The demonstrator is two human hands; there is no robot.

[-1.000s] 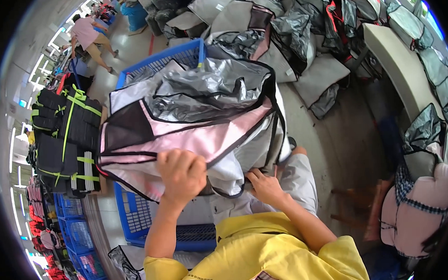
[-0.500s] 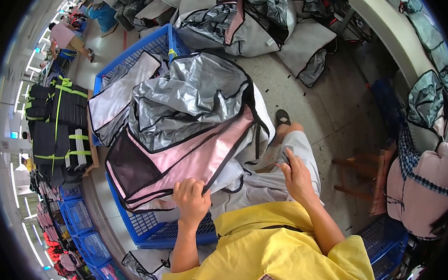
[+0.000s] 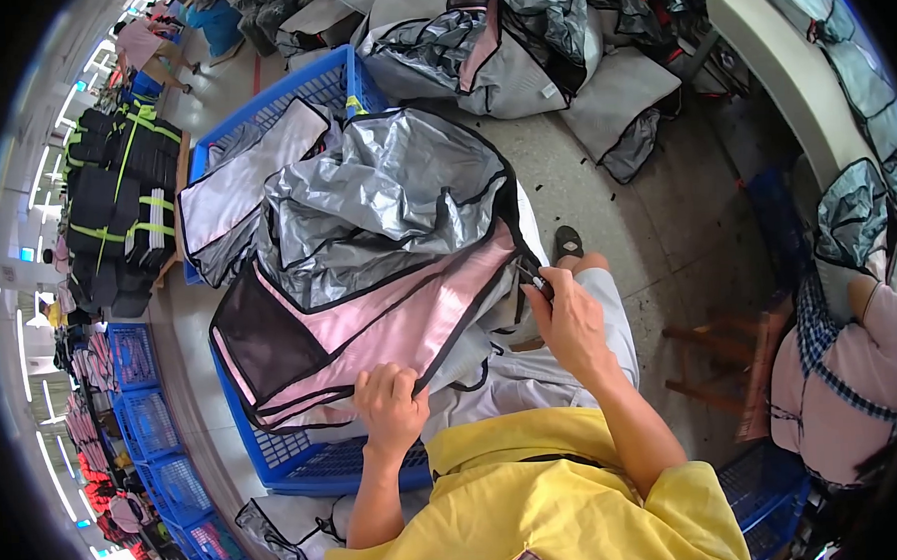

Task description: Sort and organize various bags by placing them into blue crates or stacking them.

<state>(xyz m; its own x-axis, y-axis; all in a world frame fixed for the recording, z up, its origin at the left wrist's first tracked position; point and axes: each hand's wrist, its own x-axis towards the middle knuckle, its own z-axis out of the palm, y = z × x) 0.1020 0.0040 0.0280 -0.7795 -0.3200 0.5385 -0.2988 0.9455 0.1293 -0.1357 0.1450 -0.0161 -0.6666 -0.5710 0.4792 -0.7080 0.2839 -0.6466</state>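
Across the blue crate lies a half-sewn bag (image 3: 439, 290) with pink panels, black binding, a dark mesh pocket and a crumpled silver lining. My left hand (image 3: 392, 408) is closed on its near edge, fingers curled over the binding. In my right hand (image 3: 570, 320) is a pair of small thread snips (image 3: 537, 279) with a dark handle, their tip beside the bag's right edge, close to the black strap. Whether the blades touch the binding I cannot tell.
The blue crate (image 3: 276, 458) stands in front of me, holding more bag pieces. Grey and silver bags (image 3: 519, 67) are heaped beyond it. Strapped black bundles (image 3: 114, 194) and stacked blue baskets (image 3: 155, 428) stand left. At right are a wooden stool (image 3: 718, 368) and another person (image 3: 839, 393).
My right hand has moved left and forward, bringing the snips to the bag's right edge. My left hand keeps its hold on the near edge. The person at right has shifted an arm.
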